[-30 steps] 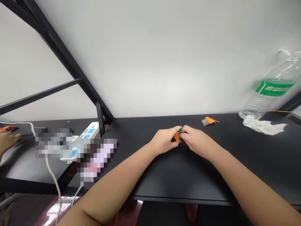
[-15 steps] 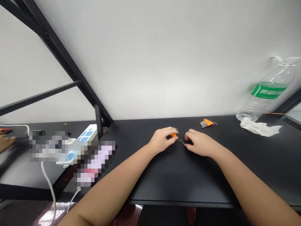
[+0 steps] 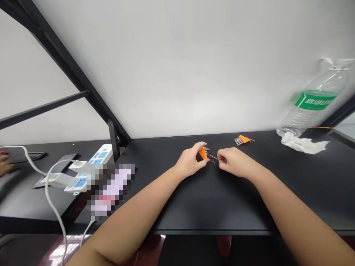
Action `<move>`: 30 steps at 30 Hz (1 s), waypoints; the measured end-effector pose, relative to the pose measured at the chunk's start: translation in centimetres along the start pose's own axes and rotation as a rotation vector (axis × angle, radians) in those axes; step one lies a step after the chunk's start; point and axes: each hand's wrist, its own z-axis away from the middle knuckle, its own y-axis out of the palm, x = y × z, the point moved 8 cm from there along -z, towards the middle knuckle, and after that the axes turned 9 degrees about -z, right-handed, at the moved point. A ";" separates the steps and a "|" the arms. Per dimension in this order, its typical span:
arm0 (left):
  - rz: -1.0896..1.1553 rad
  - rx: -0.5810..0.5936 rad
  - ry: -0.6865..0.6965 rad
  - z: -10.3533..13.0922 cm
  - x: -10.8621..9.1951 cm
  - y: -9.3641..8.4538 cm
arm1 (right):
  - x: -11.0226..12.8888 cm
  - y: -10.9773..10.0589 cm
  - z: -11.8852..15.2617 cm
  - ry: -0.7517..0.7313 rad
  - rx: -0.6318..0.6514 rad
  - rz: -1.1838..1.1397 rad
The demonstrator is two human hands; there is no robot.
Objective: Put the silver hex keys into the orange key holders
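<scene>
My left hand (image 3: 188, 162) pinches an orange hex key holder (image 3: 203, 153) between thumb and fingers, just above the black table. Several metal keys stick out of its right side. The closed fingers of my right hand (image 3: 234, 162) grip the end of one thin hex key (image 3: 213, 157), which reaches across to the holder; whether it sits in a slot I cannot tell. Below that one, another bent key (image 3: 212, 162) points right. Behind my right hand, a second orange hex key set (image 3: 243, 140) lies on the table with its keys in a row.
A large clear bottle (image 3: 314, 99) with a green label stands at the back right, beside crumpled tissue (image 3: 304, 143). To the left are a white power strip (image 3: 100, 154) with plugs, a blurred-out phone-like object (image 3: 113, 192) and black frame bars. Another person's hand (image 3: 4, 165) shows at far left.
My left hand has turned the holder so more of its orange face shows. My right hand has risen slightly, its fingers now closed on a key's end. The view has shifted a little.
</scene>
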 end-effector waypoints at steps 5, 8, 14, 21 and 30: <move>0.013 -0.009 -0.022 -0.1 0.6 0.0 | 1.2 -0.8 0.1 -0.131 -0.037 -0.112; 0.021 -0.006 -0.019 -0.2 0.7 0.0 | 1.3 -1.1 0.2 -0.172 -0.080 -0.104; 0.037 0.006 0.014 -0.1 0.2 0.0 | 0.9 -1.1 0.1 -0.193 -0.121 -0.067; 0.020 0.022 0.015 -0.2 0.0 0.1 | 0.7 -0.9 0.0 -0.209 -0.107 -0.032; -0.116 0.098 0.088 0.0 -1.0 0.4 | 0.9 -0.9 0.3 -0.211 -0.112 0.046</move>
